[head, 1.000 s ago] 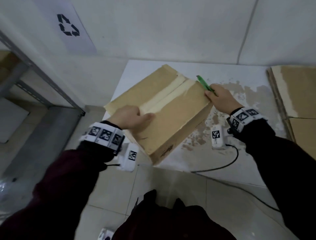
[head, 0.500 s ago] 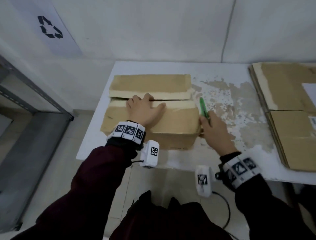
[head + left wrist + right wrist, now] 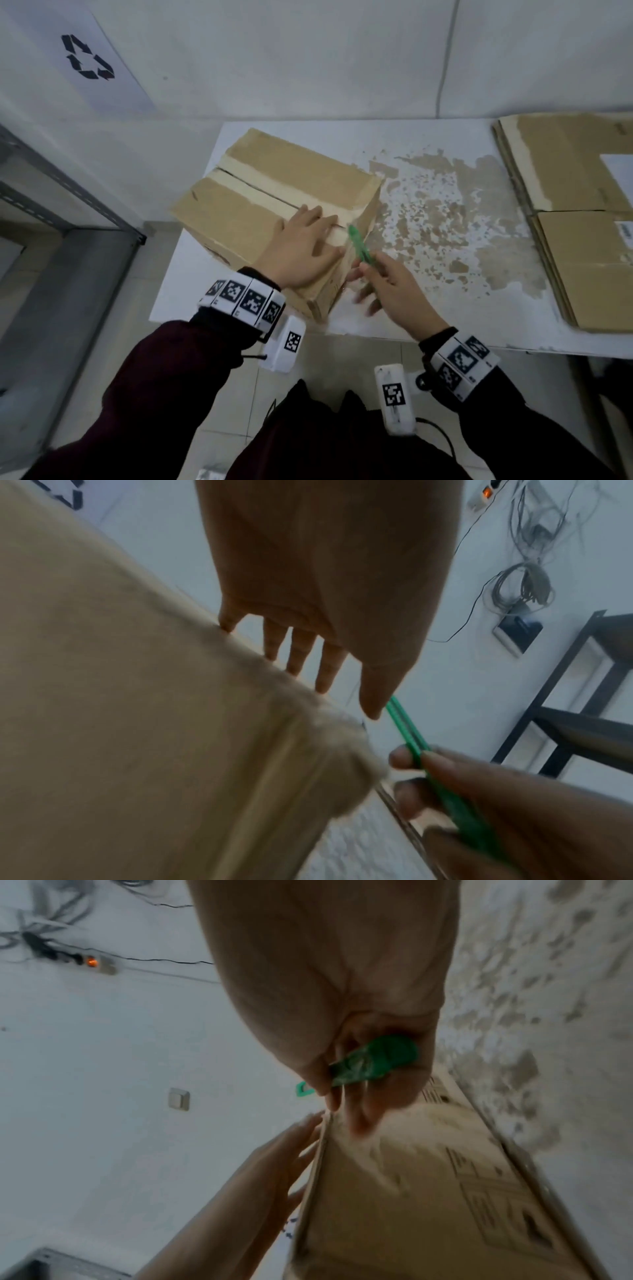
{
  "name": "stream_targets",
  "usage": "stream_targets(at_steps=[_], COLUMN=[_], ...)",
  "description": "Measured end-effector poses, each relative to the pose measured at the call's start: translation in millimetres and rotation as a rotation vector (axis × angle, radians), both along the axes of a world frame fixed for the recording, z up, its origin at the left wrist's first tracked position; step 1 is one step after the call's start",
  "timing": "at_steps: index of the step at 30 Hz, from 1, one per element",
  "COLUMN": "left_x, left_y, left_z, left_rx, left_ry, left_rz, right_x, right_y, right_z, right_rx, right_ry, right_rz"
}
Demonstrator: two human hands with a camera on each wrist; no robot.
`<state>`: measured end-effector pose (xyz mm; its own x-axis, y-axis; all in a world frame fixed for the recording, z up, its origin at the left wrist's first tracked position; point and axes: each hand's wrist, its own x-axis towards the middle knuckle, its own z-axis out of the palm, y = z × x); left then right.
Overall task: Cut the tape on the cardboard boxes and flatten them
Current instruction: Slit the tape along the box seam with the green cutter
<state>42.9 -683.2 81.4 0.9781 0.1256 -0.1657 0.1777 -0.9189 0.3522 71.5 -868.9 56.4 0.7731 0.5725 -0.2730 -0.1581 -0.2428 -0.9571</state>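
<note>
Here | white table (image 3: pixel 445 164) paint-flaked | cardboard box (image 3: pixel 274 178) | white wall (image 3: pixel 308 51)

We see a matt brown cardboard box (image 3: pixel 274 192) with paler paper tape (image 3: pixel 260 193) along its seam, and a green plastic cutter (image 3: pixel 358 245). The white table (image 3: pixel 428 308) looks rough, its coating flaked to brown patches. Flattened cardboard (image 3: pixel 579 219) alongside is matt too.

R fingers (image 3: pixel 368 301) blurred, flat cardboard (image 3: pixel 582 219) cropped
</note>
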Motion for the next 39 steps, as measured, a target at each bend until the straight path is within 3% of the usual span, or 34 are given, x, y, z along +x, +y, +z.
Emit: stream_targets(at_steps=[2,5,10,13,18,22,25,29,39], left_x=[-8,-13,-11,-15,-15,-18,-24,-17,-10], left_y=[-2,-11,0,10,-11,-22,-21,-26,-21], left_z=[-8,-17,-11,-4,-7,-22,-33,-28,-32], left_rx=[-0.002,-0.004,-0.105,-0.035,0.040,-0.202,-0.123,0.000,-0.105], left_ry=[-0.063,-0.156,-0.178,-0.143,-0.236,-0.359,-0.454,-0.393,-0.485], left_rz=[0.020,0.077,0.055,0.025,0.230,0.342,0.333,0.313,0.367], right_x=[16,35,52,52,60,69,73,79,79], right_y=[-5,-10,-10,-5,-3,-7,-10,-10,1], right_z=[-3,2,13,13,16,22,24,29,28], right_rx=[-0.125,-0.229,-0.291,-0.302,-0.275,-0.216,-0.184,-0.162,-0.222], right_ry=[-0.195,-0.330,-0.432,-0.421,-0.549,-0.571,-0.615,-0.636,-0.533], right_rz=[-0.025,0.052,0.137,0.172,0.249,0.364,0.439,0.519,0.498])
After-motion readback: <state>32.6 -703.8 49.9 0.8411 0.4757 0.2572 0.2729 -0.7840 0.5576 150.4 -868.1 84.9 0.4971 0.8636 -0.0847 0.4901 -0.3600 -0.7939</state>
